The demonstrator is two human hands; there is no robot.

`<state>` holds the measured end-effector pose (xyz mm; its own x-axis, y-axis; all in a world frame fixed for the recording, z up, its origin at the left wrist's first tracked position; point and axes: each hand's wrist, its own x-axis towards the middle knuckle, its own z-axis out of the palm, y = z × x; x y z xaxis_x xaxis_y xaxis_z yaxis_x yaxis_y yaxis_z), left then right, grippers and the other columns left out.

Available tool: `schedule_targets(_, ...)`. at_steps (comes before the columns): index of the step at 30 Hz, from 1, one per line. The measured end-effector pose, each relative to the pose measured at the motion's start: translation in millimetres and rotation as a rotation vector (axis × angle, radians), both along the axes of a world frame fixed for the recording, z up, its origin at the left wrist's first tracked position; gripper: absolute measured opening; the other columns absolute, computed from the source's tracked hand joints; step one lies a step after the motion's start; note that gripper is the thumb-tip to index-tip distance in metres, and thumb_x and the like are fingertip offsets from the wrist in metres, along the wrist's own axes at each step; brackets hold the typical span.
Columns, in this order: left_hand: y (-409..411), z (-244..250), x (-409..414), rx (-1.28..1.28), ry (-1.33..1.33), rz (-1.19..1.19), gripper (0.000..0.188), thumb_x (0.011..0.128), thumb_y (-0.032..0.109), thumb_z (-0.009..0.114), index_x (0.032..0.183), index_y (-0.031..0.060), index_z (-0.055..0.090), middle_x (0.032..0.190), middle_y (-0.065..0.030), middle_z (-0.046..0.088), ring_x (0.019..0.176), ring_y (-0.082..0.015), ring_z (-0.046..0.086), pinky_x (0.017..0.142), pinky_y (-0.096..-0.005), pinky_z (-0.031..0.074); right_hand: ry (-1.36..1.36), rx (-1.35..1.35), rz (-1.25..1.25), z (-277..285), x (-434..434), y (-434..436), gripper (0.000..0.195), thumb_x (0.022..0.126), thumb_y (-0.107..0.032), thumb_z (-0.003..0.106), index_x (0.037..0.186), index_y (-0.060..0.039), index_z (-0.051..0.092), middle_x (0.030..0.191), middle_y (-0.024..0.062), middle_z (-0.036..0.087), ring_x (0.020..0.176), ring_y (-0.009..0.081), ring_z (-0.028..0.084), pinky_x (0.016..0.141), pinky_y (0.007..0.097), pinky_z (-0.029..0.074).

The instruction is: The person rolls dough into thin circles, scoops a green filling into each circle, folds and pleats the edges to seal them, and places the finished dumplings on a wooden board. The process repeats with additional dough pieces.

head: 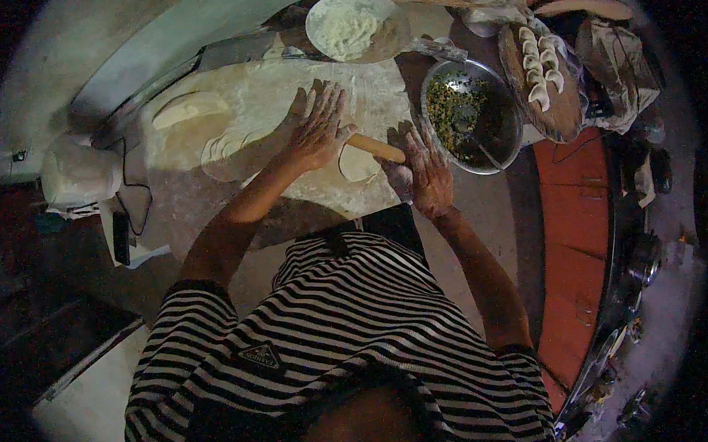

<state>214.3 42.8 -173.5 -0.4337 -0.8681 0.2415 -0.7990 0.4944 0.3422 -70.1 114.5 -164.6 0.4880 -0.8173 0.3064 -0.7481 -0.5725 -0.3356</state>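
A short wooden rolling pin (376,148) lies slantwise over a round dough wrapper (357,163) on the floured board (378,89). My left hand (321,124) is flat with extended fingers, its palm by the pin's left end. My right hand (429,173) is at the pin's other end, fingers extended; how its palm meets the pin is hidden. To the left of my left hand lies an overlapping row of flat dough rounds (227,155). A larger pale piece of dough (192,106) rests at the board's upper left.
A bowl of flour (357,28) stands beyond the board. Right of it, a steel bowl (513,140) holds chopped green filling and a utensil. Folded dumplings (532,65) line a round wooden board (554,117). Red cabinets (573,229) run along the right.
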Motion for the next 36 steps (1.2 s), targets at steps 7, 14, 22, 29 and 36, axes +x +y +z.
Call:
schedule_targets(7,70.6,33.4,23.9,0.125,-0.240,-0.207,0.068,0.097,0.028,0.047,0.152,-0.0029,0.021,0.160,-0.0207,0.019,0.150,-0.0365,0.011,0.121,-0.0534,0.009,-0.001,0.156,-0.001,19.5,-2.7,56.2,0.064,0.095,-0.028,0.057,0.150,-0.0063,0.033,0.155,0.0143,0.036,0.144,0.0378,0.030,0.114,0.0525,0.028)
schedule_targets(14,16.5,10.3,-3.8,-0.123,-0.217,-0.085,0.070,0.100,0.035,0.049,0.151,-0.0046,0.024,0.158,-0.0235,0.021,0.148,-0.0400,0.015,0.120,-0.0544,0.007,0.003,0.097,-0.051,2.2,-5.2,9.6,0.062,0.095,-0.026,0.055,0.149,-0.0031,0.033,0.155,0.0170,0.035,0.142,0.0412,0.032,0.108,0.0559,0.036)
schedule_targets(22,36.9,8.2,12.5,0.067,-0.185,-0.115,0.069,0.100,0.035,0.046,0.152,-0.0045,0.021,0.158,-0.0235,0.022,0.149,-0.0393,0.014,0.121,-0.0527,0.006,0.043,0.059,0.003,26.5,9.8,21.9,0.064,0.089,-0.018,0.062,0.147,-0.0043,0.039,0.154,0.0150,0.038,0.144,0.0382,0.031,0.114,0.0513,0.027)
schedule_targets(29,47.2,31.4,9.2,-0.027,-0.264,-0.170,0.064,0.101,0.032,0.047,0.150,-0.0052,0.027,0.156,-0.0238,0.027,0.148,-0.0386,0.018,0.120,-0.0525,0.013,0.096,0.191,-0.090,7.4,1.8,29.1,0.061,0.094,-0.026,0.058,0.148,-0.0067,0.037,0.154,0.0147,0.037,0.143,0.0363,0.033,0.113,0.0535,0.029)
schedule_targets(36,60.1,15.9,6.9,0.179,0.360,-0.127,0.043,0.090,0.013,0.064,0.130,0.0021,0.055,0.133,-0.0184,0.054,0.130,-0.0349,0.046,0.113,-0.0445,0.032,-0.020,0.114,-0.021,6.3,5.9,37.7,0.046,0.084,-0.009,0.061,0.129,-0.0024,0.055,0.122,0.0157,0.062,0.107,0.0372,0.058,0.094,0.0493,0.045)
